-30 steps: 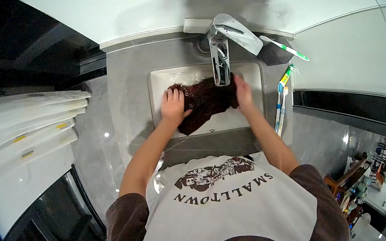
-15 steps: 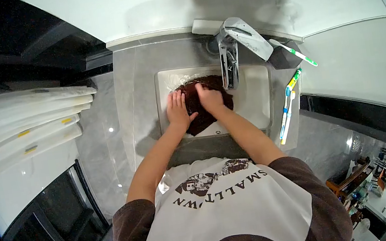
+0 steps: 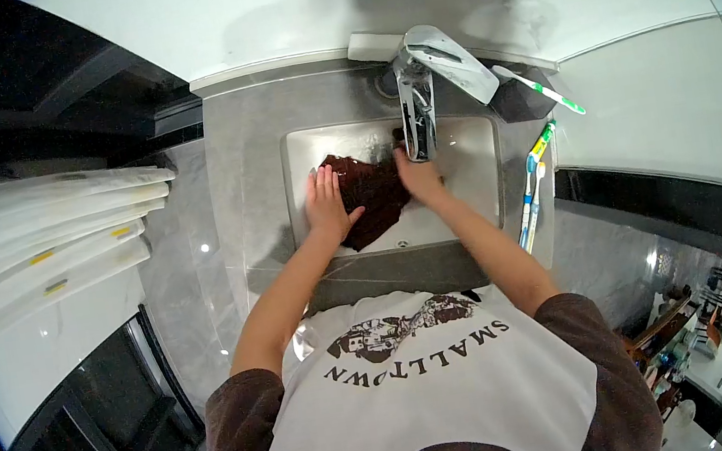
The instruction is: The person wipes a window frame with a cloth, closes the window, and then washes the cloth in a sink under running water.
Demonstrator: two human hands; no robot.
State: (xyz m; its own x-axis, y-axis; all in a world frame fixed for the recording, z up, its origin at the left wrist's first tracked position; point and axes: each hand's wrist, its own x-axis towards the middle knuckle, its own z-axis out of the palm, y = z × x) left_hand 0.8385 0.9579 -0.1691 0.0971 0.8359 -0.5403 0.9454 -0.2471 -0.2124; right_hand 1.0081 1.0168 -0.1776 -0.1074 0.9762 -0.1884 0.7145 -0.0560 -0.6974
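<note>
A wet, dark brown cloth [image 3: 371, 201] lies crumpled in the left half of the white sink basin [image 3: 474, 199]. My left hand [image 3: 327, 207] rests flat on the cloth's left side, fingers stretched and thumb out. At its right edge, under the faucet [image 3: 419, 114], my right hand [image 3: 421, 177] is closed on the cloth; a dark bit shows past its fingertips. The spout partly hides those fingers.
Grey stone counter [image 3: 247, 149] surrounds the basin. Right of the faucet, a toothbrush [image 3: 537, 90] lies across a dark cup [image 3: 522, 101]. More toothbrushes [image 3: 531, 191] lie along the counter's right edge. A white curtain [image 3: 54, 234] hangs at left.
My right hand has moved right, from the middle of the cloth to its edge under the spout. The cloth covers less of the basin. My left hand has stayed at the cloth's left side.
</note>
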